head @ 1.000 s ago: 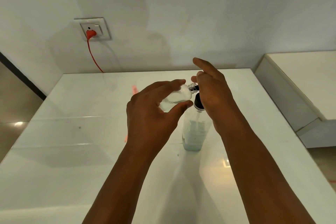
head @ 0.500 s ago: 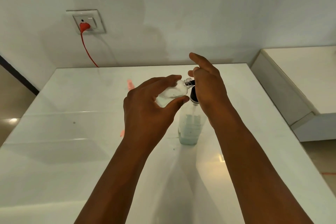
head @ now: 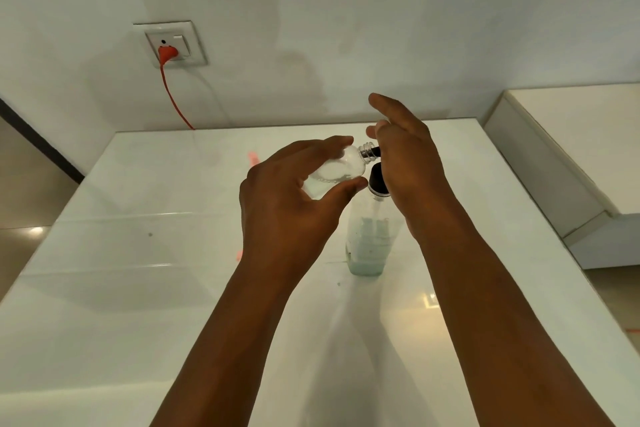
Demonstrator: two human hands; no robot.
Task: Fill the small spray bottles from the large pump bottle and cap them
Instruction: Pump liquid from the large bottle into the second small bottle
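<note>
A large clear pump bottle (head: pixel 367 239) with pale green liquid in its lower part stands upright on the white table (head: pixel 138 253). Its black pump head (head: pixel 377 180) is partly hidden under my right hand (head: pixel 405 159), which rests on top of the pump with the index finger lifted. My left hand (head: pixel 291 204) holds a small clear spray bottle (head: pixel 334 173) tilted on its side, its silver threaded neck (head: pixel 367 151) pointing right against the black pump nozzle. The small bottle has no cap on it.
The table meets a pale wall at the back. A wall socket (head: pixel 169 45) holds an orange plug with a cord running down behind the table. A white cabinet (head: pixel 571 135) stands to the right. A small orange mark (head: pixel 252 158) shows on the table behind my left hand.
The hands and both bottles keep the same hold and pose. The view has shifted slightly, so the scene sits a little differently in the frame.
</note>
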